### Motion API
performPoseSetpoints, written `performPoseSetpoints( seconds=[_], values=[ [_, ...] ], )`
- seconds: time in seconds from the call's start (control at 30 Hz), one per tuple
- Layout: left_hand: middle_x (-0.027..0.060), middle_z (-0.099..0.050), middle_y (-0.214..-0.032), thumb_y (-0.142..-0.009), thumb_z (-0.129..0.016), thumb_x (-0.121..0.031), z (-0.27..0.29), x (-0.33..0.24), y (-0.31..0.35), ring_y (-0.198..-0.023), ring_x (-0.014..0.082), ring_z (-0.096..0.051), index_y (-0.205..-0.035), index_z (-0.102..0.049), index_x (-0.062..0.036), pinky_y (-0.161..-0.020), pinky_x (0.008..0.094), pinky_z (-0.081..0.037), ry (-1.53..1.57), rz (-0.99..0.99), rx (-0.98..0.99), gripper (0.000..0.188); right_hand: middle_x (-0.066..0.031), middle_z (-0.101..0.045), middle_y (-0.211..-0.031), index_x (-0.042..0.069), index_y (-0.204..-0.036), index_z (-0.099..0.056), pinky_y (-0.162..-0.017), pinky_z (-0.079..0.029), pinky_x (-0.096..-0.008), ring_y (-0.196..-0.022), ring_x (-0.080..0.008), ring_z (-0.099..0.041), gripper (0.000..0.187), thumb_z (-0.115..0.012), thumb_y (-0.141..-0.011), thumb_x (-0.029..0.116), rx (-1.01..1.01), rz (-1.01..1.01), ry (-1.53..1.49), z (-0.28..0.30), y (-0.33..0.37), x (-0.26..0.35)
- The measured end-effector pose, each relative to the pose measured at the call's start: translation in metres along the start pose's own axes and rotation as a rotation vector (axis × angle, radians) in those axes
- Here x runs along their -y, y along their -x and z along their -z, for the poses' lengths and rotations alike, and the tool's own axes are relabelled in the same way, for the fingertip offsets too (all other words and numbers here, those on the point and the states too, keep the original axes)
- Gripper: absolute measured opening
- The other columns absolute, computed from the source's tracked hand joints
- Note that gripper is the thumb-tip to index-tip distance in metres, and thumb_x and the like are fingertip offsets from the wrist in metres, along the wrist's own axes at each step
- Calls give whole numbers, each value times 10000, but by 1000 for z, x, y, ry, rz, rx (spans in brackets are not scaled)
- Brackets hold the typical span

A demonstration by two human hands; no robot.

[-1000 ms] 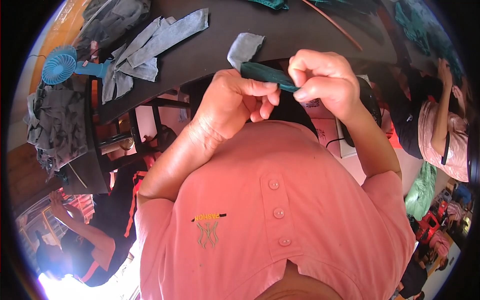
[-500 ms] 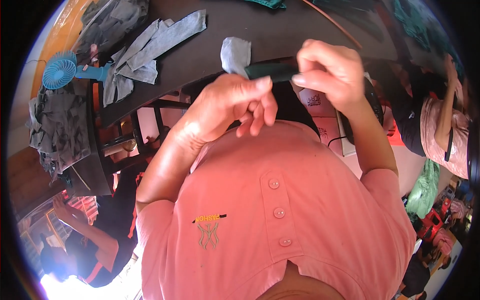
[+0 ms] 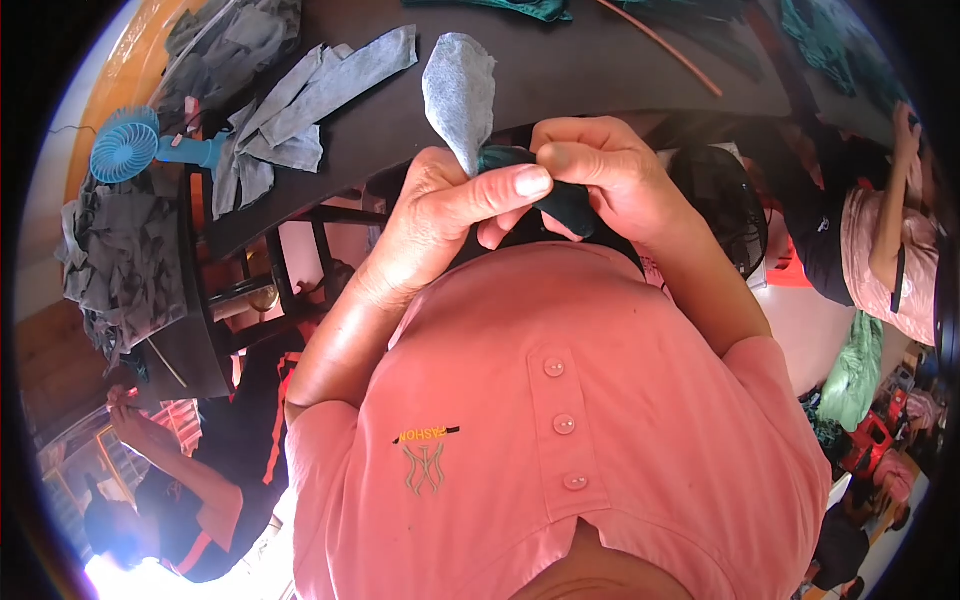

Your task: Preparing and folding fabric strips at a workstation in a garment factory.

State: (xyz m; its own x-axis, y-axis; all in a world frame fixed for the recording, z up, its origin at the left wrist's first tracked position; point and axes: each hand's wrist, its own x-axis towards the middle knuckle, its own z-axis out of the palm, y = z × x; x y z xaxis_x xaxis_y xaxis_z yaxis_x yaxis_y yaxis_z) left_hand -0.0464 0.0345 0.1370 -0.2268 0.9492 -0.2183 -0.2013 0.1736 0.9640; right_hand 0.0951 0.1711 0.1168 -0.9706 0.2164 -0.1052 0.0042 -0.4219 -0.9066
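My left hand (image 3: pixel 450 205) and my right hand (image 3: pixel 610 180) are close together in front of my chest, at the near edge of the dark table. Between them is a dark green piece of cloth (image 3: pixel 568 208), pinched by the thumb and fingers of each hand. From the left hand's grip a light grey fabric piece (image 3: pixel 460 95) stands up, broad at the top and narrowing toward the thumb. The grey and green pieces meet at the left fingertips; whether they are joined is hidden there.
On the dark table (image 3: pixel 560 70) lie grey fabric strips (image 3: pixel 320 95) and a thin brown stick (image 3: pixel 660 45). A blue handheld fan (image 3: pixel 125 145) stands at the left, near heaps of dark grey cloth (image 3: pixel 125 260). Other people (image 3: pixel 200 470) sit at both sides.
My right hand has moved left and down, closing in on the left hand. The grey piece now stands higher, and the green cloth's end hangs below the right fingers.
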Motion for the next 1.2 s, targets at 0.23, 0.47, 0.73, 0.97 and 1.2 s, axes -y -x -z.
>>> performPoseSetpoints(
  seconds=[0.23, 0.47, 0.73, 0.97, 1.2],
  values=[
    [11, -515, -566, -798, -726, -487, 8, 3, -1, -559, 104, -485, -615, -592, -48, -537, 246, -372, -90, 80, 111, 494, -46, -614, -617, 46, -728, -611, -451, -363, -227, -501, -70, -484, 206, -618, -865, 199, -96, 82, 79, 2, 4, -9],
    [22, -579, -698, -885, -663, -350, 9, 14, -4, -580, 132, -531, -857, -665, -1, -560, 263, -421, 256, 156, 158, 351, -178, -549, -601, 33, -664, -411, -357, -321, -300, -393, -177, -443, 270, -559, -837, 178, -301, 129, -221, 0, 27, -5],
    [77, -634, -911, -828, -709, -69, -16, 1, -19, -779, 121, -588, -1038, -673, 35, -619, 238, -463, 34, -439, 63, 237, -47, -534, -683, 16, -626, -436, -590, -332, -254, -634, -101, -427, 228, -635, -736, 24, -200, 265, 456, 27, 43, 40],
    [63, -647, -788, -816, -772, -157, -30, 8, -38, -658, 111, -603, -925, -653, 26, -543, 231, -463, 225, -51, -69, 245, -68, -610, -770, 7, -657, -474, -576, -328, -241, -642, -79, -432, 193, -623, -779, 1, -208, 434, 473, 24, 32, 33],
    [88, -641, -729, -809, -750, -110, -24, -4, -36, -575, 153, -608, -860, -633, 40, -475, 253, -458, 273, 73, 4, 197, -69, -614, -780, -5, -677, -492, -607, -361, -224, -661, -73, -467, 182, -630, -796, -16, -205, 513, 474, 18, 24, 37]
  ],
)
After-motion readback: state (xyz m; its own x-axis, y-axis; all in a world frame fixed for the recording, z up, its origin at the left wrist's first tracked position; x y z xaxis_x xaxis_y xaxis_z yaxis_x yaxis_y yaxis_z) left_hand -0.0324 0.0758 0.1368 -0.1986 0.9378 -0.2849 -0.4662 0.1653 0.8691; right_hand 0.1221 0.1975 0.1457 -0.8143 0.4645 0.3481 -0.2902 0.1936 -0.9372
